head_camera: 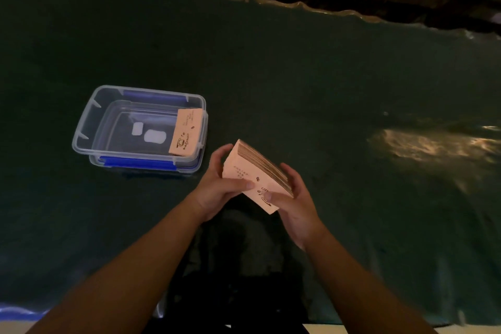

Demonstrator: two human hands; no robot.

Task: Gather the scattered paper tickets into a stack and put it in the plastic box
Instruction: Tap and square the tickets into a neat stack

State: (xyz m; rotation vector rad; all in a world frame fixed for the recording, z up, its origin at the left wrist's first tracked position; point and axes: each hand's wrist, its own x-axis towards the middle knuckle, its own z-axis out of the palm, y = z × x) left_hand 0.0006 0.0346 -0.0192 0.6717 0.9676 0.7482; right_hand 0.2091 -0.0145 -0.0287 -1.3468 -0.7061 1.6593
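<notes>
A dark green tablecloth (298, 76) is covering the table and filling most of the dim frame. At centre left, a clear plastic box (84, 127) with blue clips is holding one pink coffee ticket (185, 131) leaning against its right wall. Below centre, the left hand (217, 187) and right hand (294, 198) are gripping a ticket stack (252, 171), its long axis running upper left to lower right.

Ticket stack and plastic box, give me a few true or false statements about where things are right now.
1. Both hands, left hand and right hand, hold the ticket stack. True.
2. The plastic box is empty. False: tickets already lie at its right end.
3. The box has its lid on. False: it is open on top.
4. The box sits left of the hands on the green cloth. True.
</notes>
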